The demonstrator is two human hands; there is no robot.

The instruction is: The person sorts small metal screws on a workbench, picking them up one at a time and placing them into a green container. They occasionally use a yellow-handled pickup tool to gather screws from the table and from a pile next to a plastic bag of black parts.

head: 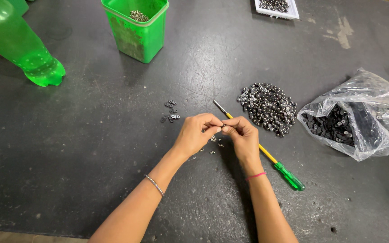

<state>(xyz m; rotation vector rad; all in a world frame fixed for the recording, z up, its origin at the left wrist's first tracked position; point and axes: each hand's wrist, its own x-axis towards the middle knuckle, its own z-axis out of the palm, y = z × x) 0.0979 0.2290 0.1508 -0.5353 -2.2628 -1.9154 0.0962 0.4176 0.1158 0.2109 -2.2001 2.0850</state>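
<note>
Right now your left hand [197,133] and right hand [241,136] meet fingertip to fingertip above the dark, scratched worktable [91,157], just in front of the heap of small black-and-silver metal parts [268,108]. Both sets of fingers are curled in tight, pinched together on something tiny between them; it is too small to tell what it is. A few small loose screws [214,145] lie on the table directly under your hands, nearer you than the heap. Your screwdriver with the yellow shaft and translucent green handle [275,163] lies flat on the table, running diagonally beneath your right hand, its metal tip pointing toward the heap's left edge and its handle ending well on your side of the heap. Left of the heap, and just beyond your left hand, sits a small cluster of grey metal pieces [171,111]. Right of the heap, close beside it, a crumpled clear plastic bag [365,112] holds dark parts. Farther away from you than the heap stand a square green plastic tub [136,33] with small metal bits inside, and a white tray [278,10] at the top edge. Far left of the heap lies a green plastic bottle [19,42].
</note>
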